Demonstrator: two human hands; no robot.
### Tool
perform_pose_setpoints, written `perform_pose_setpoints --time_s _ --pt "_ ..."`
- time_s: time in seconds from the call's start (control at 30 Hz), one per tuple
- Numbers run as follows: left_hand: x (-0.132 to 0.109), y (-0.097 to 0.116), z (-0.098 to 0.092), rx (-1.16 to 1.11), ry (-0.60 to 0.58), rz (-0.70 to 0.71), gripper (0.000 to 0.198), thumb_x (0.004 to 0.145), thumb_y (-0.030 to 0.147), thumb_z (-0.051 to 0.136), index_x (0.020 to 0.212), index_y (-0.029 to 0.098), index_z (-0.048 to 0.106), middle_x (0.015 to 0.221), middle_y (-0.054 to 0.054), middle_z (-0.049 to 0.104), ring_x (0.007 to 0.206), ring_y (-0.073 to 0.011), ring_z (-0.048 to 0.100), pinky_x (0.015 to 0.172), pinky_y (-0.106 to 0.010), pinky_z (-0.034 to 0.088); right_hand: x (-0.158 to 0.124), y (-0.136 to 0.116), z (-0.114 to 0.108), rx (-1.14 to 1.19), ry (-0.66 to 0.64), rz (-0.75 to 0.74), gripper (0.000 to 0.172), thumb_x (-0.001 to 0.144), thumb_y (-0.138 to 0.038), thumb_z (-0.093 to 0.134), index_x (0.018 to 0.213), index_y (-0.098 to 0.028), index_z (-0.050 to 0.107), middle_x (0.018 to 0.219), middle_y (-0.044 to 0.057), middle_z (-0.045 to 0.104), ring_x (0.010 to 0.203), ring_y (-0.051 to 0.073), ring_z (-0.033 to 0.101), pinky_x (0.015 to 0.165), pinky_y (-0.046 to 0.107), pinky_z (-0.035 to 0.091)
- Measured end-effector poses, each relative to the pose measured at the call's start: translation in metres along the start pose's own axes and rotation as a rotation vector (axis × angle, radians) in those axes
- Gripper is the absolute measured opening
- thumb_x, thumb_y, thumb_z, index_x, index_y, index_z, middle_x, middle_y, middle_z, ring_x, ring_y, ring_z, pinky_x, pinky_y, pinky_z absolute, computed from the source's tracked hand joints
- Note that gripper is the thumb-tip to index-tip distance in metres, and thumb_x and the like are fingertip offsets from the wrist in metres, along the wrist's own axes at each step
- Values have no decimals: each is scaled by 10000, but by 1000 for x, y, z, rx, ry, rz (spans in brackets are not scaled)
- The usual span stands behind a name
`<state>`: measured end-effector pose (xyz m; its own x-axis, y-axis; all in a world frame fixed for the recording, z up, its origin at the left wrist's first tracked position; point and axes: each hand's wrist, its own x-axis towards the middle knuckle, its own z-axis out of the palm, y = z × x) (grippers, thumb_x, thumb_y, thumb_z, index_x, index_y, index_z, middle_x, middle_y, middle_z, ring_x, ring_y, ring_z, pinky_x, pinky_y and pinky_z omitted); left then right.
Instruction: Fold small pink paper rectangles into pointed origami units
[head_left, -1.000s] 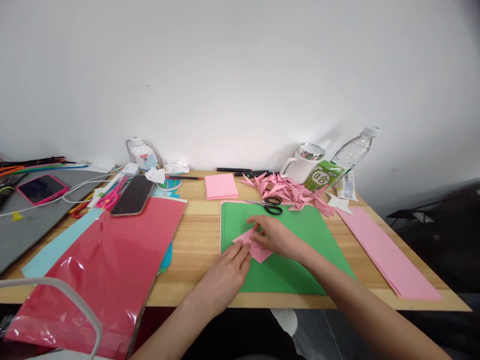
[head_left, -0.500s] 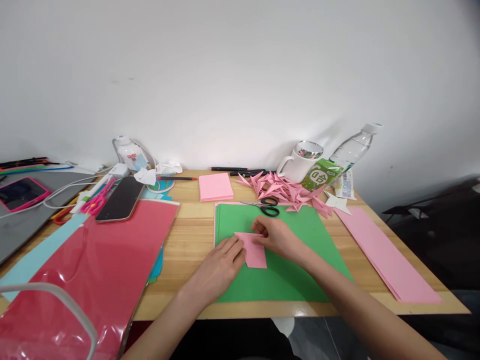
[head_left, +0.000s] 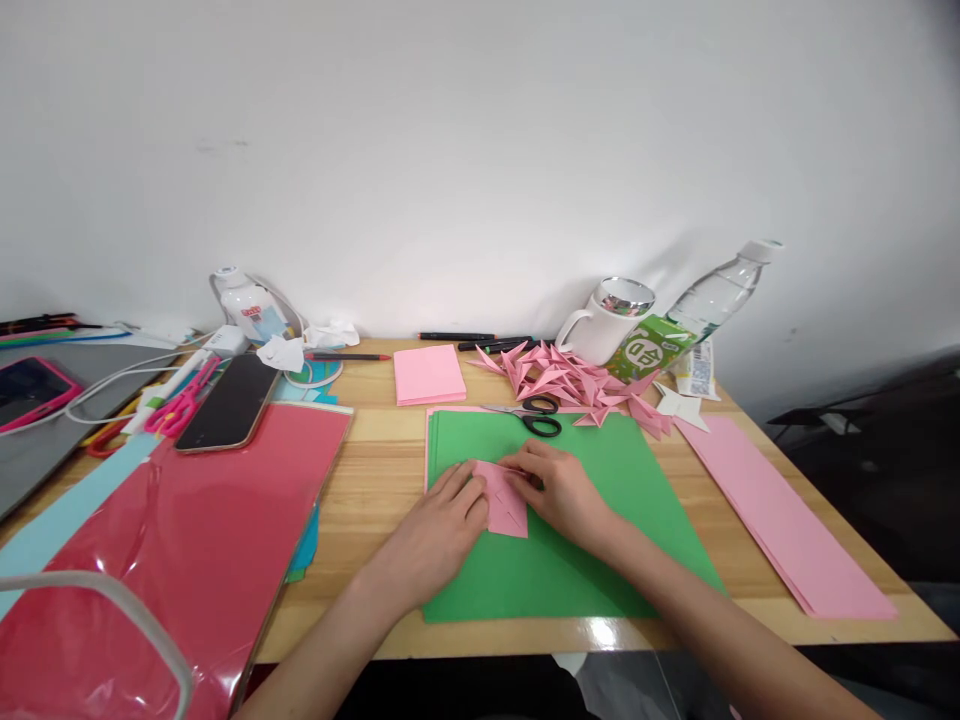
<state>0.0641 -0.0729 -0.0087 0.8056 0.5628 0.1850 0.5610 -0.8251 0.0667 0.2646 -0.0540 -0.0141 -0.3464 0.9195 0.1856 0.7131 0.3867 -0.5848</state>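
Observation:
A small folded square of pink paper (head_left: pixel 507 508) lies on the green sheets, with crease lines and folded edges showing on its face. My left hand (head_left: pixel 448 520) rests on the paper's left side, its fingers close together and holding it down. At the top right edge, the bent fingers of my right hand (head_left: pixel 559 490) pinch the paper; its fingertips are partly hidden. Just beyond that hand lie black-handled scissors (head_left: pixel 541 415) on the green sheets (head_left: pixel 600 570).
Folded pink paper pieces (head_left: pixel 559 380) are heaped behind the scissors, beside a white mug (head_left: pixel 604 320), a green carton (head_left: pixel 651 347) and a bottle (head_left: pixel 724 290). A pink square stack (head_left: pixel 429 375), pink strips (head_left: pixel 787 520), a phone (head_left: pixel 229 403) and red sheets (head_left: pixel 217 520) lie around.
The pink paper's face looked plain before; creases and folded edges now show on it. My right fingers have closed in at its top edge. My left hand stays on the left side.

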Motion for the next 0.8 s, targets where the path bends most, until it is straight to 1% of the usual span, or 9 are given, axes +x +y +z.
perform_pose_setpoints --time_s 0.13,0.23,0.3,0.37,0.47,0.6,0.67,0.73,0.8 --pt "2 -2 -3 -56 2 -37 161 854 101 465 977 136 564 1139 -89 580 1181 -257 469 1008 -482 371 -6 5 3 62 29 -113 230 857 -163 496 976 -201 689 852 65 601 737 156 580 643 266 469" --pt "0 -3 0 -72 54 -40 176 857 110 470 1003 140 563 1120 -84 589 1179 -251 460 1004 -484 366 -11 8 5 69 27 -205 229 863 -170 501 997 -204 683 905 81 596 797 169 585 681 286 492" --pt "-2 -2 2 -61 93 -35 176 859 116 470 1001 135 570 1096 -88 598 1175 -256 458 1007 -483 362 -13 8 6 63 44 -259 234 869 -166 494 1021 -190 671 934 98 596 828 178 586 701 299 505" --pt "-3 -1 3 -46 107 -33 189 864 121 458 1013 129 573 1100 -100 595 1174 -263 459 1001 -477 373 -16 7 8 54 69 -301 243 875 -160 487 1052 -180 652 962 110 596 863 186 583 727 311 513" --pt "-2 0 1 -54 83 -65 207 882 144 421 1017 129 578 1165 -133 555 1158 -265 478 961 -457 421 -19 5 9 43 89 -336 267 883 -152 479 1113 -187 611 992 112 594 906 189 570 757 326 515" --pt "-1 0 -1 -81 67 -124 182 880 170 427 924 130 599 1320 -176 437 1169 -278 478 930 -445 453 -22 4 10 11 65 -360 295 895 -131 456 1155 -198 578 1022 107 580 920 182 546 769 329 511" --pt "-1 -1 0 -68 69 -99 172 871 159 443 934 124 600 1325 -175 446 1180 -284 471 949 -454 441 -22 4 10 -3 55 -377 288 899 -125 447 1147 -191 577 1018 107 577 909 179 535 765 331 511" --pt "-2 -3 1 -55 74 -69 186 868 155 453 985 122 594 1282 -163 499 1189 -280 468 967 -458 432 -21 4 9 -9 52 -394 275 902 -123 441 1133 -183 578 1009 107 575 892 178 527 754 331 514" --pt "-2 -3 3 -52 83 -57 200 867 160 460 1018 124 587 1268 -150 520 1200 -272 461 977 -452 429 -21 3 8 -11 50 -402 266 902 -119 437 1122 -174 577 1009 112 572 894 180 523 752 333 517"
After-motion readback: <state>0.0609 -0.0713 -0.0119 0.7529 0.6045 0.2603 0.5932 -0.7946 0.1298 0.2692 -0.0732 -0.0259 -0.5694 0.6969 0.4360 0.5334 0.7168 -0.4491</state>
